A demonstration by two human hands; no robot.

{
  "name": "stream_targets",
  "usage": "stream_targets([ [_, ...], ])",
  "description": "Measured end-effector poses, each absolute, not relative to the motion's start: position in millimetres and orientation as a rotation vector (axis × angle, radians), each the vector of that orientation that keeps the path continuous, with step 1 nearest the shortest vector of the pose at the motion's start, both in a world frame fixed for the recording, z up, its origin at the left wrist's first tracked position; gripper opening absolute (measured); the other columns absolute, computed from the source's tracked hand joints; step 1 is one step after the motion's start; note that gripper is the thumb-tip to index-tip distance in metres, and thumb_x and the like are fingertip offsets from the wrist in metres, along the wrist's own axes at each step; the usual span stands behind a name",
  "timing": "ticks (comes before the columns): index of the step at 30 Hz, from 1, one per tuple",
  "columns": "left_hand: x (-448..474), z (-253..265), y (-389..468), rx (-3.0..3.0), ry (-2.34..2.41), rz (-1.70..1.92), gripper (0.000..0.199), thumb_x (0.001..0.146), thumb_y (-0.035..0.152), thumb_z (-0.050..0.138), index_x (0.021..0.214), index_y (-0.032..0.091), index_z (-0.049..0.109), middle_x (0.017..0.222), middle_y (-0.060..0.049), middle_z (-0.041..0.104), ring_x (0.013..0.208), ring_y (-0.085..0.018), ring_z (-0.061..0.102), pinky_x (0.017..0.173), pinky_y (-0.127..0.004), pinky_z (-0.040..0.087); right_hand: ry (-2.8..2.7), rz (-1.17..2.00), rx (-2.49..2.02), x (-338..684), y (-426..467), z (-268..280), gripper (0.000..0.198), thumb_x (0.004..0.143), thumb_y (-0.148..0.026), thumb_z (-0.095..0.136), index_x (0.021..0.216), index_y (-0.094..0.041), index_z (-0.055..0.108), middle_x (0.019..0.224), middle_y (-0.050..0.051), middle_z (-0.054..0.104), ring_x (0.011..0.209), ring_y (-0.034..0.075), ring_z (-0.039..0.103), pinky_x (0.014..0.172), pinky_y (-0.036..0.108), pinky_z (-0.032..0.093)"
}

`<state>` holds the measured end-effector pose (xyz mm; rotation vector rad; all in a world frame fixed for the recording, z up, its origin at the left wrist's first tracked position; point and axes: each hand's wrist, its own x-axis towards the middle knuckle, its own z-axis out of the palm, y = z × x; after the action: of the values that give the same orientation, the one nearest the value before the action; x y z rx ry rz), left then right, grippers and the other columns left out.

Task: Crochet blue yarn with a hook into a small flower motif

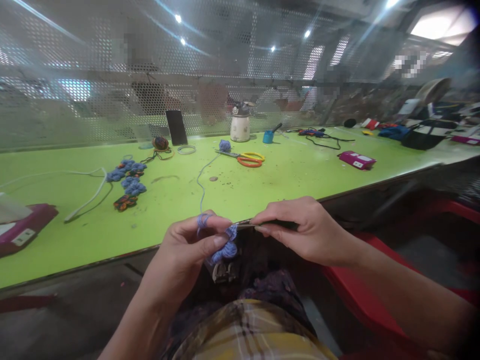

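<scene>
My left hand (pixel 193 245) pinches a small blue crochet piece (pixel 226 250) between thumb and fingers, just off the table's front edge. Blue yarn (pixel 203 185) is wrapped round its index finger and runs back over the table to a small blue yarn ball (pixel 224 145). In my right hand (pixel 303 230) is a crochet hook (pixel 245 224) with a dark handle; its metal tip meets the top of the blue piece. Both hands are closed. Scissors (pixel 245 158) with yellow and orange handles lie beside the yarn ball.
On the green table (pixel 292 190), finished-looking blue and multicoloured crochet pieces (pixel 131 180) lie left, near a white cable (pixel 90 200). A phone (pixel 176 127), a bottle (pixel 240 124) and a blue pot (pixel 268 136) stand at the back. Purple boxes (pixel 356 160) and a red stool (pixel 371 280) are also around.
</scene>
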<state>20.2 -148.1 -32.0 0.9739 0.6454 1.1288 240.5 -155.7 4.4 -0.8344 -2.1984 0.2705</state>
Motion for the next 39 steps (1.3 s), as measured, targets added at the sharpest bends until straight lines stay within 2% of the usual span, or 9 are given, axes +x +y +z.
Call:
stream_targets([
  [8, 19, -33, -147, 1.054, 0.586, 1.173, 0.005, 0.067, 0.014, 0.081, 0.069, 0.018, 0.078, 0.073, 0.000, 0.064, 0.066, -0.007, 0.057, 0.059, -0.015, 0.045, -2.176, 0.329, -0.812, 239, -157, 4, 0.013, 0.085, -0.004, 0.063, 0.090, -0.007, 0.075, 0.076, 0.006, 0.075, 0.067, 0.009, 0.067, 0.064, 0.015, 0.049],
  [17, 18, -33, -146, 1.056, 0.591, 1.161, 0.006, 0.068, 0.013, 0.080, 0.068, 0.018, 0.077, 0.071, 0.000, 0.063, 0.064, -0.007, 0.056, 0.059, -0.016, 0.044, -2.077, 0.484, -0.875, 236, -158, 0, 0.011, 0.083, -0.007, 0.065, 0.088, -0.010, 0.075, 0.072, 0.004, 0.073, 0.061, 0.009, 0.063, 0.058, 0.017, 0.048],
  [20, 19, -30, -147, 1.057, 0.621, 1.142, 0.007, 0.068, 0.013, 0.080, 0.065, 0.016, 0.075, 0.070, 0.000, 0.063, 0.064, -0.008, 0.056, 0.058, -0.016, 0.045, -1.976, 0.726, -0.964, 235, -158, -3, 0.010, 0.084, -0.013, 0.066, 0.088, -0.012, 0.075, 0.066, 0.002, 0.069, 0.048, 0.007, 0.054, 0.046, 0.019, 0.042],
  [24, 21, -30, -146, 0.990, 0.675, 1.128, 0.014, 0.065, 0.011, 0.083, 0.065, 0.016, 0.070, 0.067, 0.002, 0.063, 0.060, -0.007, 0.056, 0.057, -0.016, 0.045, -1.663, 1.268, -0.989, 231, -155, -14, 0.014, 0.083, -0.024, 0.070, 0.087, -0.011, 0.073, 0.060, 0.001, 0.064, 0.038, 0.005, 0.045, 0.037, 0.018, 0.034],
  [29, 23, -32, -144, 0.974, 0.731, 1.129, 0.031, 0.065, 0.012, 0.085, 0.092, 0.020, 0.073, 0.067, 0.002, 0.067, 0.058, -0.008, 0.060, 0.055, -0.017, 0.047, -1.348, 1.571, -0.866, 224, -151, -29, 0.016, 0.078, -0.025, 0.076, 0.085, -0.011, 0.071, 0.059, 0.001, 0.065, 0.037, 0.003, 0.045, 0.035, 0.016, 0.030],
  [32, 22, -29, -144, 1.020, 0.739, 1.146, 0.047, 0.066, 0.011, 0.084, 0.110, 0.021, 0.071, 0.066, 0.003, 0.066, 0.057, -0.008, 0.058, 0.053, -0.017, 0.046, -1.272, 1.633, -0.838, 220, -151, -31, 0.017, 0.077, -0.025, 0.077, 0.084, -0.010, 0.071, 0.059, 0.001, 0.066, 0.038, 0.003, 0.046, 0.035, 0.016, 0.028],
  [39, 23, -23, -149, 1.110, 0.812, 1.176, 0.068, 0.068, 0.015, 0.083, 0.131, 0.020, 0.059, 0.066, 0.003, 0.065, 0.058, -0.010, 0.056, 0.052, -0.019, 0.045, -1.192, 1.681, -0.842, 217, -153, -30, 0.018, 0.076, -0.025, 0.079, 0.083, -0.011, 0.071, 0.057, 0.001, 0.065, 0.038, 0.003, 0.046, 0.035, 0.016, 0.027],
])
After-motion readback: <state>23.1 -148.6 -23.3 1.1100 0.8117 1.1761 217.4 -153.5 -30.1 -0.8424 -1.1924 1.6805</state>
